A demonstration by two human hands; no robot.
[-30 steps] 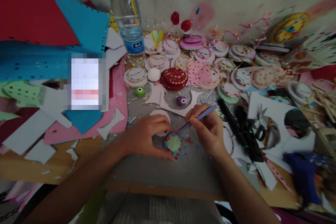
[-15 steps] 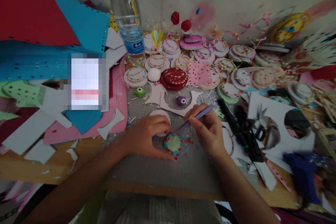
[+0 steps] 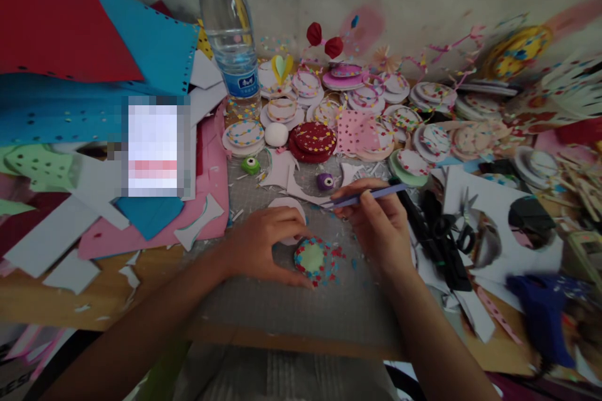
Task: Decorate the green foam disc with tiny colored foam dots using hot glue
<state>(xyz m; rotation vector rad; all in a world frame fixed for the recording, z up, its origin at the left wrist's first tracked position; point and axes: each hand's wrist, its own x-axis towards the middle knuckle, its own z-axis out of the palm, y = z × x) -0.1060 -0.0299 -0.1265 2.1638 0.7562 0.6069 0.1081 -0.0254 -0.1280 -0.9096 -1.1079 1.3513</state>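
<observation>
Purple tweezers (image 3: 386, 191) between right fingers (image 3: 375, 210)

Body look: bare-armed, grey below

Left hand (image 3: 266, 244) and right hand (image 3: 380, 232): bare, slim-fingered. Left forearm (image 3: 145, 329), right forearm (image 3: 435, 329): also bare, as far as view runs. Grey clothing (image 3: 294, 379) at bottom centre, dim; thin, pleat-like vertical lines run down the middle. Cut and fabric: can't tell.
</observation>
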